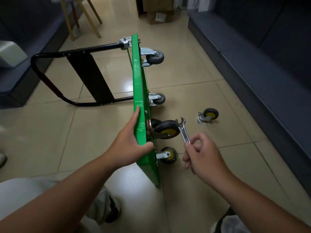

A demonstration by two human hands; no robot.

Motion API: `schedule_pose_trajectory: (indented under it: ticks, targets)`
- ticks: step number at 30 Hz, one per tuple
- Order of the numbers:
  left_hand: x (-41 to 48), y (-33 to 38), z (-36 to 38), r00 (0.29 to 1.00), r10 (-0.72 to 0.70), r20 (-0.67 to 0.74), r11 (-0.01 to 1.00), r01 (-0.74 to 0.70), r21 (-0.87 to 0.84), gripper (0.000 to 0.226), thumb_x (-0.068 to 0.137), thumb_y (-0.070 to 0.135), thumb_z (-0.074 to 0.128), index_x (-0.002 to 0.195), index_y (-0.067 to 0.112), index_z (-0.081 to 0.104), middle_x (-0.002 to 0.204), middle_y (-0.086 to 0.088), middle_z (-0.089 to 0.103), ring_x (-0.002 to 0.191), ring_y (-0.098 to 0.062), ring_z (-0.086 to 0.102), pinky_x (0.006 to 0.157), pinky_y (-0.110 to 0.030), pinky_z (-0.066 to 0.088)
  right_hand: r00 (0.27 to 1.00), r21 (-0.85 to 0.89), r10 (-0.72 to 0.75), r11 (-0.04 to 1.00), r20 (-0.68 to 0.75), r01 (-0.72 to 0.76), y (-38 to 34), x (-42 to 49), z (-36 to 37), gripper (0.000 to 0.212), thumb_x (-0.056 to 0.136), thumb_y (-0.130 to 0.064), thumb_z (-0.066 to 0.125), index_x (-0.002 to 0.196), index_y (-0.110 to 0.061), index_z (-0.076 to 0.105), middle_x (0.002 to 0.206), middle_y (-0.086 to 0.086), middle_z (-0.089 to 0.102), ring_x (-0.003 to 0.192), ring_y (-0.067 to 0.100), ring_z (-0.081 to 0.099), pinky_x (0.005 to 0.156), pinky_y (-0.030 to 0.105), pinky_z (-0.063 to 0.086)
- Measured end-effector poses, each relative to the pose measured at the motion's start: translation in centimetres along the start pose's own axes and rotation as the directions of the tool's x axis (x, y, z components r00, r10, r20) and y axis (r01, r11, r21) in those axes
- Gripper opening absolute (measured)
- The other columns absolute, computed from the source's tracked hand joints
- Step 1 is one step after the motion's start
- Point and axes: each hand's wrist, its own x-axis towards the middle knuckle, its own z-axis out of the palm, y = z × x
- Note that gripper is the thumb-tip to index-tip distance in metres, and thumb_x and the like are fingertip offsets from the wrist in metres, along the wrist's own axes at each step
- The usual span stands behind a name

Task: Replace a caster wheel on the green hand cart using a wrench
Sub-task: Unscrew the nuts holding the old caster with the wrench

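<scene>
The green hand cart [138, 81] stands on its side edge on the tiled floor, wheels pointing right. My left hand [129, 138] holds its near top edge, fingers laid along one face and thumb on the other. My right hand [201, 154] grips a silver open-end wrench [183, 130], whose jaw points up beside a black caster with a yellow hub [167, 129] on the cart's underside. Below it sits a second yellow-hub caster [168, 155]. A loose caster wheel [208, 116] lies on the floor to the right. Two grey casters [155, 57] [158, 99] sit at the far end.
The cart's black folding handle [50, 81] lies out to the left on the floor. Dark benches [252, 64] run along both sides. Wooden chair legs [80, 17] and cardboard boxes [156, 9] stand at the far end. My knees show at the bottom.
</scene>
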Motion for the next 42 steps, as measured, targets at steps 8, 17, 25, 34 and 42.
schedule_pose_trajectory:
  ticks: [8,17,25,34,42]
  targets:
    - [1.2,-1.2,-1.9,0.999,0.024,-0.032,0.999,-0.026,-0.037,0.108,0.083,0.002,0.073,0.159,0.048,0.011,0.142,0.019,0.051,0.093,-0.019,0.073,0.073,-0.031,0.062,0.997,0.039,-0.035,0.999,0.068,0.033,0.4,0.3,3.4,0.014,0.094,-0.016,0.056,0.092,-0.030,0.055,0.070,0.004,0.066,0.055,0.020,0.058,0.057,0.033,0.044]
    - [3.6,-1.6,-0.6,0.995,0.075,-0.063,0.994,-0.070,0.079,0.097,0.080,0.040,0.064,0.157,0.056,0.006,0.162,0.018,0.032,0.132,-0.007,0.053,0.104,-0.044,0.052,0.988,0.272,0.110,0.953,0.110,-0.136,-1.1,2.2,7.6,0.023,0.099,-0.013,0.050,0.102,-0.029,0.067,0.058,-0.003,0.061,0.047,0.010,0.049,0.056,0.031,0.039]
    - [4.7,-1.5,0.2,0.981,0.090,-0.174,0.991,-0.072,0.110,0.058,0.098,0.047,0.037,0.154,0.053,0.024,0.142,0.022,0.050,0.113,0.009,0.056,0.100,-0.033,0.049,0.960,0.346,0.204,0.902,0.191,-0.260,-3.4,2.4,5.1,0.022,0.099,-0.009,0.050,0.108,-0.020,0.066,0.058,0.001,0.058,0.039,0.020,0.050,0.039,0.021,0.034]
    - [5.1,-1.6,0.1,0.984,0.080,-0.156,0.990,-0.060,0.131,0.054,0.098,0.051,0.036,0.149,0.060,0.024,0.104,0.019,0.063,0.095,-0.021,0.068,0.085,-0.054,0.054,0.899,0.412,0.169,0.844,0.404,-0.344,-6.7,2.6,3.2,0.017,0.101,-0.010,0.054,0.099,0.003,0.065,0.069,0.014,0.056,0.043,0.021,0.056,0.039,0.021,0.040]
    - [5.0,-1.8,0.0,0.985,0.073,-0.156,0.993,-0.057,0.104,0.053,0.097,0.053,0.040,0.148,0.060,0.026,0.099,0.045,0.059,0.100,-0.011,0.068,0.090,-0.050,0.056,0.883,0.432,0.218,0.807,0.416,-0.403,-6.7,3.1,3.6,0.017,0.101,-0.009,0.056,0.115,-0.010,0.065,0.066,0.011,0.056,0.044,0.020,0.053,0.038,0.020,0.039]
